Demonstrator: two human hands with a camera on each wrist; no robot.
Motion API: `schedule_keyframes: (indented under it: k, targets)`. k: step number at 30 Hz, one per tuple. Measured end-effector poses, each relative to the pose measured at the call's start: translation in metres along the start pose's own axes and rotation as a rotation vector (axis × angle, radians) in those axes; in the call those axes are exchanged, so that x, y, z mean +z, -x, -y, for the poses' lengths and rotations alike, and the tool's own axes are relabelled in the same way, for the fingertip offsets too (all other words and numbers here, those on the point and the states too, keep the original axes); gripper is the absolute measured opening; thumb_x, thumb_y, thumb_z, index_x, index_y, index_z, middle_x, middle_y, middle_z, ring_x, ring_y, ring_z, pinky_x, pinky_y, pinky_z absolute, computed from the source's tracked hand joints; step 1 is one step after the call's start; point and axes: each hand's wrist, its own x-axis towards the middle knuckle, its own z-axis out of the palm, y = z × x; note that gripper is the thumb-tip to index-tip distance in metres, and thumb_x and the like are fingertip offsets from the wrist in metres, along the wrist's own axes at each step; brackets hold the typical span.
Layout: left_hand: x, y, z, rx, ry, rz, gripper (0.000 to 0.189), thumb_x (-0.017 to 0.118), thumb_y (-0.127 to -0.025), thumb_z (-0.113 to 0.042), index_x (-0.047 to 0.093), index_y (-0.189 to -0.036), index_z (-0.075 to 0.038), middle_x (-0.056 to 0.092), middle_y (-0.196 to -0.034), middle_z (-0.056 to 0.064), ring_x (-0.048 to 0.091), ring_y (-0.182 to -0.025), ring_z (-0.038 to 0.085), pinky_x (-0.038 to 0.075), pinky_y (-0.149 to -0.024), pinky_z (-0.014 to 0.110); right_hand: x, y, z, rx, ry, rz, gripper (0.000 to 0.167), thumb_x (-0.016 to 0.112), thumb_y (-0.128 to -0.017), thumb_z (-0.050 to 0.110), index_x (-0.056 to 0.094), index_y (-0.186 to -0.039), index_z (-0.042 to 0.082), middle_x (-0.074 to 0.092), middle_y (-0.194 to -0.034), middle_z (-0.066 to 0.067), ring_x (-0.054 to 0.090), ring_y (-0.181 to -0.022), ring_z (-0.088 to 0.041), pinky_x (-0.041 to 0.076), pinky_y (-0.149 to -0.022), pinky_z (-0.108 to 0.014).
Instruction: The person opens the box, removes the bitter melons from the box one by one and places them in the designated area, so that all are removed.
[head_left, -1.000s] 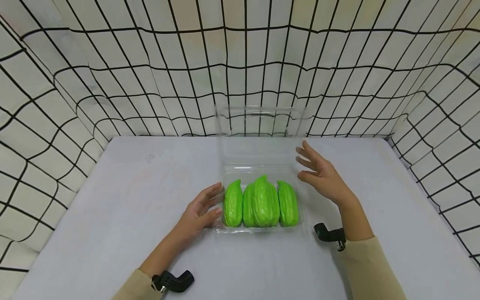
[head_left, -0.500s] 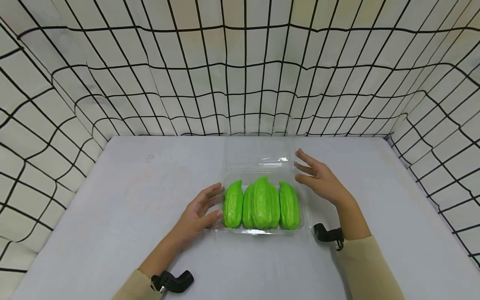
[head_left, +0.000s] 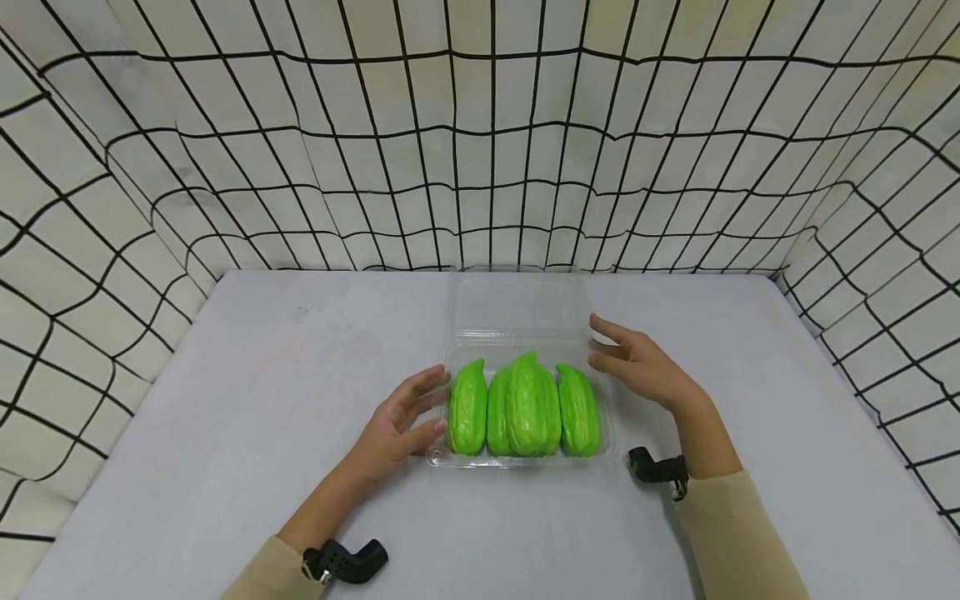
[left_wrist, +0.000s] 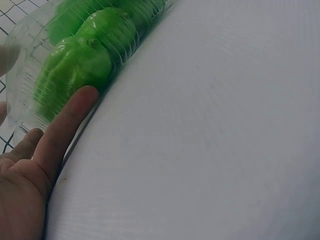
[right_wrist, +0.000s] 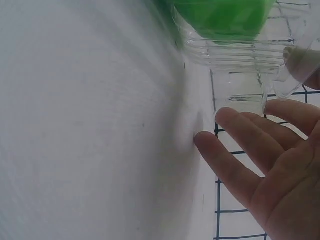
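A clear plastic clamshell box point(head_left: 480, 461) sits in the middle of the table, holding several bright green, ridged fruits point(head_left: 527, 408) with pointed tips. Its transparent lid point(head_left: 517, 304) is folded back behind it. At the box's left side is my left hand point(head_left: 397, 421), fingers extended. In the left wrist view, the thumb point(left_wrist: 67, 122) lies along the clear wall with the green fruits point(left_wrist: 77, 70) behind it. My right hand point(head_left: 641, 367) hovers at the back right corner, near the hinge. The right wrist view shows its fingers point(right_wrist: 245, 140) spread just below the box's clear edge.
The box stands on a white-covered table point(head_left: 262, 400). Black wire grid panels point(head_left: 491, 133) over white sheeting rise at the back and both sides. Each wrist carries a small black camera mount, one on the left wrist point(head_left: 352, 562), another on the right point(head_left: 656, 467).
The lid has swung from standing up to lying back low behind the box. My right hand has come slightly down and nearer; the left hand stays at the box's left side.
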Motion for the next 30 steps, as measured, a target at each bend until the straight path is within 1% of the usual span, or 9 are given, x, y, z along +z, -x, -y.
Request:
schedule_keyframes:
  k: [3, 6, 12, 14, 17, 22, 27, 30]
  targets:
    - [0.000, 0.000, 0.001, -0.006, 0.002, 0.000, 0.068, 0.063, -0.097, -0.010, 0.030, -0.156, -0.015, 0.030, -0.161, 0.011, 0.030, -0.147, 0.038, 0.051, -0.098, 0.031, -0.001, 0.002, 0.003, 0.017, 0.042, -0.016, 0.067, 0.059, -0.102, 0.029, 0.025, -0.159, 0.017, 0.022, -0.165, -0.006, 0.039, -0.144, -0.034, 0.037, -0.109, -0.060]
    - [0.000, 0.000, 0.002, -0.005, 0.005, -0.001, 0.068, 0.063, -0.097, -0.009, 0.030, -0.156, -0.014, 0.030, -0.161, 0.012, 0.030, -0.147, 0.039, 0.051, -0.097, 0.031, -0.003, 0.005, 0.011, 0.037, 0.110, -0.043, 0.065, 0.059, -0.101, 0.030, 0.027, -0.158, 0.026, 0.023, -0.165, -0.002, 0.038, -0.144, -0.036, 0.038, -0.107, -0.063]
    - [0.000, 0.001, 0.002, 0.000, 0.017, 0.006, 0.068, 0.062, -0.097, -0.010, 0.029, -0.156, -0.013, 0.029, -0.161, 0.012, 0.030, -0.146, 0.040, 0.052, -0.096, 0.032, -0.005, 0.017, 0.034, 0.055, 0.216, -0.071, 0.064, 0.059, -0.100, 0.037, 0.028, -0.157, 0.034, 0.025, -0.164, 0.001, 0.036, -0.145, -0.036, 0.040, -0.106, -0.062]
    - [0.001, 0.001, 0.001, -0.003, 0.015, 0.006, 0.067, 0.062, -0.098, -0.010, 0.029, -0.156, -0.013, 0.029, -0.161, 0.012, 0.030, -0.146, 0.039, 0.052, -0.096, 0.033, -0.005, 0.022, 0.042, 0.057, 0.227, -0.073, 0.064, 0.059, -0.100, 0.041, 0.029, -0.156, 0.038, 0.027, -0.163, 0.004, 0.036, -0.145, -0.034, 0.041, -0.105, -0.062]
    - [0.001, 0.001, 0.001, -0.004, 0.016, 0.005, 0.067, 0.063, -0.097, -0.010, 0.029, -0.156, -0.014, 0.030, -0.161, 0.011, 0.031, -0.147, 0.038, 0.052, -0.096, 0.033, -0.003, 0.027, 0.058, 0.044, 0.236, -0.070, 0.062, 0.060, -0.099, 0.042, 0.031, -0.154, 0.041, 0.028, -0.162, 0.007, 0.039, -0.144, -0.033, 0.043, -0.104, -0.060]
    - [0.000, 0.001, 0.001, 0.003, 0.015, 0.006, 0.067, 0.062, -0.098, -0.010, 0.029, -0.156, -0.013, 0.030, -0.161, 0.012, 0.030, -0.147, 0.038, 0.052, -0.097, 0.033, 0.007, 0.031, 0.078, -0.039, 0.236, -0.035, 0.061, 0.061, -0.100, 0.034, 0.033, -0.154, 0.037, 0.030, -0.161, 0.007, 0.046, -0.139, -0.035, 0.047, -0.101, -0.057]
    - [0.000, 0.001, 0.001, 0.005, 0.005, 0.003, 0.066, 0.062, -0.098, -0.011, 0.030, -0.156, -0.015, 0.030, -0.161, 0.012, 0.031, -0.146, 0.039, 0.052, -0.097, 0.036, 0.021, 0.030, 0.088, -0.119, 0.252, 0.018, 0.062, 0.063, -0.099, 0.029, 0.036, -0.154, 0.031, 0.034, -0.160, 0.005, 0.050, -0.135, -0.034, 0.048, -0.101, -0.056]
    - [-0.001, 0.001, 0.002, 0.005, -0.005, 0.001, 0.066, 0.062, -0.098, -0.011, 0.030, -0.156, -0.015, 0.030, -0.161, 0.012, 0.031, -0.146, 0.040, 0.051, -0.098, 0.039, 0.028, 0.029, 0.093, -0.152, 0.257, 0.050, 0.063, 0.065, -0.098, 0.026, 0.037, -0.154, 0.028, 0.036, -0.159, 0.003, 0.053, -0.132, -0.032, 0.048, -0.101, -0.055]
